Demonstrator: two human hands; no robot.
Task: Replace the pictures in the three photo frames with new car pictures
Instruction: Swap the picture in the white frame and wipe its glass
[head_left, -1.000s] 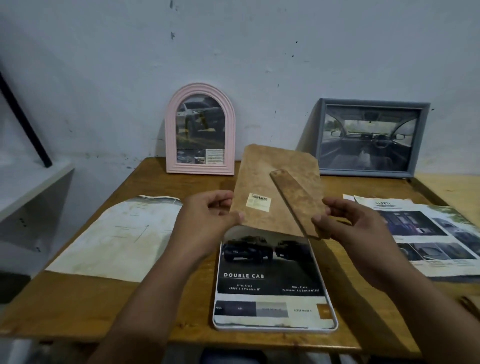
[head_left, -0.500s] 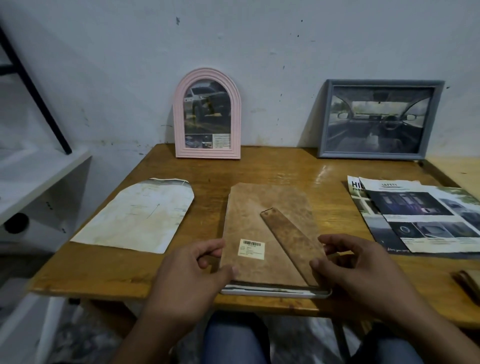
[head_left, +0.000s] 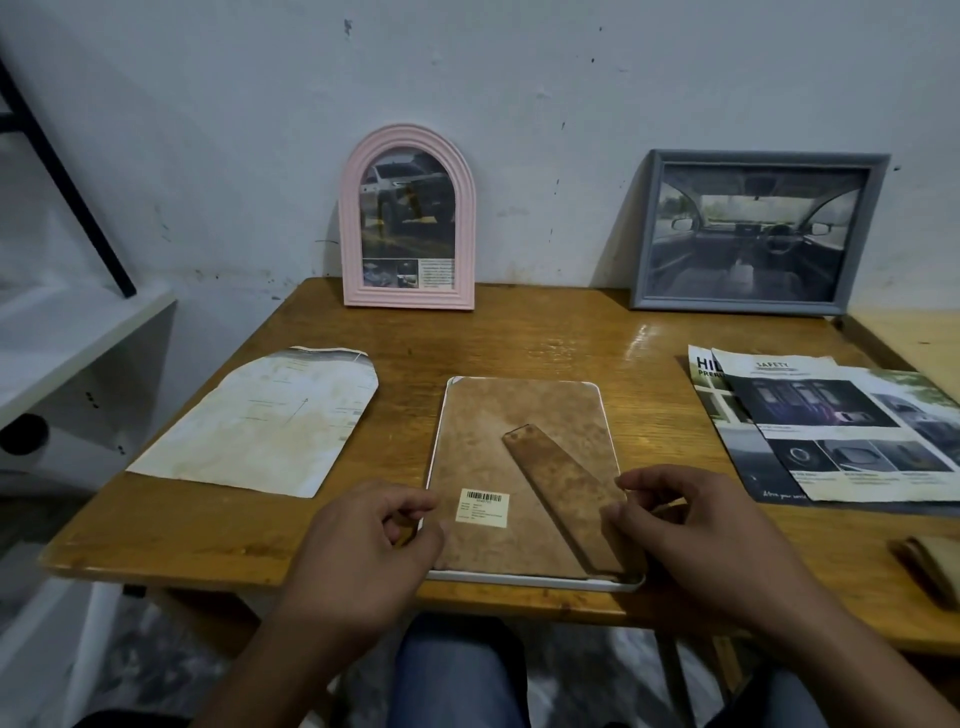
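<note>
My bench (head_left: 519, 332) carries the white frame (head_left: 530, 578) face down near its front edge, picture hidden beneath the brown backing board (head_left: 498, 431). My left hand (head_left: 358, 551) and right hand (head_left: 696, 535) hover at its sides, fingers loosely curled, each grip holding nothing. Pink frame (head_left: 408, 228) and grey frame (head_left: 756, 234) lean against the wall, car pictures inside.

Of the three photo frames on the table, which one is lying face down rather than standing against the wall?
The white frame between the hands, brown backing up. The pink arched frame and grey rectangular frame lean upright against the wall.
</note>
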